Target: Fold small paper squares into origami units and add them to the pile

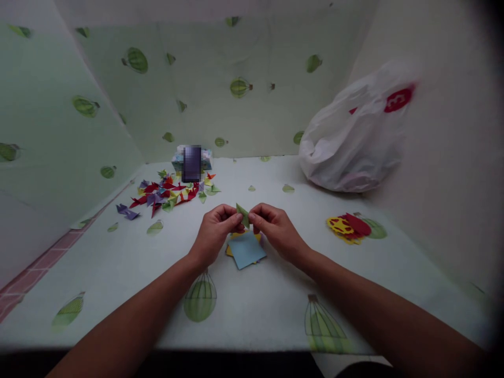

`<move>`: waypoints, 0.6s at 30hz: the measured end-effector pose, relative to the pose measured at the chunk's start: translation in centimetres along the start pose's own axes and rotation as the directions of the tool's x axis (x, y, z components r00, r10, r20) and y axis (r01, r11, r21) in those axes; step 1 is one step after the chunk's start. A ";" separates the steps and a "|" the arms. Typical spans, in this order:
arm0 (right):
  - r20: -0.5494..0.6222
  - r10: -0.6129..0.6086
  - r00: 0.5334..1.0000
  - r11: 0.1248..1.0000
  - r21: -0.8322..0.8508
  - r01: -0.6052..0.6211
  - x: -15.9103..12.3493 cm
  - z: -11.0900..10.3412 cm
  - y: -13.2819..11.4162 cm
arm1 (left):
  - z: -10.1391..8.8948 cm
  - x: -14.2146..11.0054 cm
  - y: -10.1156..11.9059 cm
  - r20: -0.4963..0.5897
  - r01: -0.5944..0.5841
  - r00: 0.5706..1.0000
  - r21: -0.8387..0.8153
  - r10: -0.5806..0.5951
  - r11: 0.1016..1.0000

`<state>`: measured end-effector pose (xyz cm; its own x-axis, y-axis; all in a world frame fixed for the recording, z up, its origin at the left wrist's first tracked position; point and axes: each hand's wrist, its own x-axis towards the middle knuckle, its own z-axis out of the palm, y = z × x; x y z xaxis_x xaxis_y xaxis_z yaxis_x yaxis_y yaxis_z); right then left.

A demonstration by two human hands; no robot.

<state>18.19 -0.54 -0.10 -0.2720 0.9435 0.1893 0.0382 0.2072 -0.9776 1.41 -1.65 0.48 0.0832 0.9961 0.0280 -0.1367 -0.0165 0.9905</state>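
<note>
Between my two hands is a small folded piece of green origami paper [243, 215], raised above the table. My left hand [217, 231] pinches its left side between thumb and fingers. On the other side, my right hand [277, 231] grips the right edge the same way. Just below them lies a loose stack of square paper sheets, with a light blue sheet [247, 250] on top and yellow and purple edges showing underneath. The fingertips partly cover the folded paper, so its exact shape is hard to make out.
A pile of folded paper figures [167, 193] in several colours spreads at the back left. Behind it are a tissue box [207, 159] and a blurred upright phone-like object [191, 164]. A white plastic bag [350, 142] stands back right, with red and yellow cut-outs [348, 227] in front.
</note>
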 end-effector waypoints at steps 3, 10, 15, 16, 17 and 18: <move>0.027 0.031 0.999 0.998 0.056 -0.032 0.0 -0.1 0.3 | 0.0 0.1 -0.1 -0.002 0.029 1.000 -0.015 -0.030 0.999; 0.013 0.025 1.000 0.997 0.067 -0.026 0.1 0.1 0.0 | 0.1 0.0 0.1 0.025 0.041 0.999 -0.031 -0.040 0.999; -0.010 -0.010 1.000 1.000 0.002 0.010 0.2 0.2 0.0 | 0.2 -0.1 0.1 0.050 0.038 0.998 -0.016 -0.037 0.999; -0.010 -0.010 1.000 1.000 -0.004 0.010 0.2 0.2 0.0 | 0.2 -0.1 0.1 0.052 0.042 0.998 -0.012 -0.041 0.999; -0.009 -0.008 1.000 1.000 -0.004 0.008 0.2 0.1 0.0 | 0.1 -0.1 0.0 0.053 0.048 0.998 -0.010 -0.047 0.999; -0.005 -0.006 1.000 1.000 0.001 0.006 0.1 0.1 0.0 | 0.1 -0.1 0.0 0.049 0.054 0.997 -0.012 -0.053 0.998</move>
<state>18.02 -0.44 -0.11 -0.2679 0.9433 0.1959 0.0355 0.2129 -0.9764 1.51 -1.72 0.48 0.1386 0.9902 -0.0179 -0.1441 0.0380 0.9888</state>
